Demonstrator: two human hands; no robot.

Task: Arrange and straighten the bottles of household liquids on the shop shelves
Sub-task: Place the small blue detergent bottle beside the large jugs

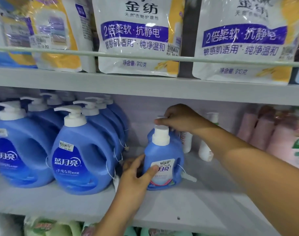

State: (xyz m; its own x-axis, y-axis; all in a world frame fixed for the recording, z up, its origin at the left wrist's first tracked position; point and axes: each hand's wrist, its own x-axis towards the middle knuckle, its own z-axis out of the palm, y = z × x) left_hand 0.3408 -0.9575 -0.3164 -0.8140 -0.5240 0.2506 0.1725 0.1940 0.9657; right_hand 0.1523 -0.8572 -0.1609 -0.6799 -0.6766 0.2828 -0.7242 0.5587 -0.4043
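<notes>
Small blue detergent bottle, upright on the middle shelf right of the large pump bottles: rigid, smooth plastic, likely moderately heavy; left hand fingers grip its lower body, right hand fingers pinch the white cap—both sound holds.

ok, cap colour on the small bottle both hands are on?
White cap on a blue small bottle; head view shows it.

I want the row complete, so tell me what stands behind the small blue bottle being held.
Behind the small blue bottle, a second blue bottle's shoulder peeks out; the right hand grips its pump. White bottles stand further back. Anything deeper is covered.
</notes>
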